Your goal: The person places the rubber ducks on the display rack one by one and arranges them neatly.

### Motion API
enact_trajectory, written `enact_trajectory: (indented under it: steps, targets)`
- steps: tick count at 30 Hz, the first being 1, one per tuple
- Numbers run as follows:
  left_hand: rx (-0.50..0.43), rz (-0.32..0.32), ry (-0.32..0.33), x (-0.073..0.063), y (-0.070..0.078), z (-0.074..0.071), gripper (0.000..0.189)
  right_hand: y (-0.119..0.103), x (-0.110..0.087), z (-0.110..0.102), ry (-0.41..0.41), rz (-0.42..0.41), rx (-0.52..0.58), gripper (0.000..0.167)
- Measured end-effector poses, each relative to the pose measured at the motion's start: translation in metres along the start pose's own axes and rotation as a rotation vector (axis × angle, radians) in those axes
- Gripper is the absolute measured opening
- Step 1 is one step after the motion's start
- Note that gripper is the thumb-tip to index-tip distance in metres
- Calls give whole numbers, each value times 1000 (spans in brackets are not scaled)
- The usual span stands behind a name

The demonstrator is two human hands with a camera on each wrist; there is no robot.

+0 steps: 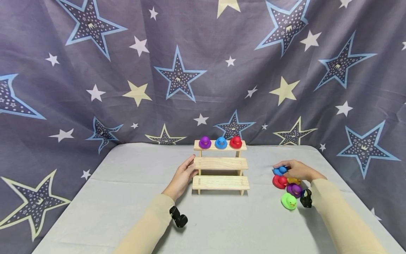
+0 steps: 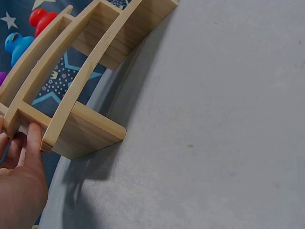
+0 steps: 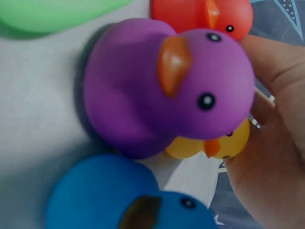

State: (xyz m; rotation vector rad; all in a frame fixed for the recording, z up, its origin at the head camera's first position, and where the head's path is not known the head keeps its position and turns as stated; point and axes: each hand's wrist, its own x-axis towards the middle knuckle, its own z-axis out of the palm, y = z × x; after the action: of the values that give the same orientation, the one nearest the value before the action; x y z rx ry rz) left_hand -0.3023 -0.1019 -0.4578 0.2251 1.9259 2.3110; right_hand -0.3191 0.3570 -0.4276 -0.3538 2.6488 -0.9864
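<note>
A three-step wooden shelf point(image 1: 221, 182) stands mid-table. My left hand point(image 1: 182, 176) holds its left side at the middle step; in the left wrist view the thumb lies against the wood, with other fingers partly hidden behind it. To the right, my right hand point(image 1: 298, 170) pinches a blue rubber duck point(image 1: 279, 171) from above. Close around that hand are a red duck point(image 1: 280, 182), a yellow duck point(image 1: 294, 180) partly under the hand, a purple duck point(image 1: 294, 190) and a green duck point(image 1: 289, 201). The right wrist view shows another blue duck point(image 3: 100, 195) nearest the camera.
On the top step sit a purple duck point(image 1: 204, 142), a blue duck point(image 1: 221, 142) and a red duck point(image 1: 236, 142) in a row. A pale cloth covers the table point(image 1: 127, 204). Behind it hangs a grey curtain point(image 1: 190, 116) with stars.
</note>
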Motion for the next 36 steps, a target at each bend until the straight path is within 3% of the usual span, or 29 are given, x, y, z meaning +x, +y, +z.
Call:
enact_trajectory:
  steps: [8, 24, 36]
  targets:
    - [-2, -1, 3, 1, -1, 0, 52, 1, -1, 1, 16, 18, -1, 50]
    - [-3, 1, 2, 1, 0, 0, 53, -4, 0, 0, 47, -3, -104, 48]
    - [0, -2, 2, 1, -1, 0, 52, -10, -4, -6, 88, -89, -179, 42]
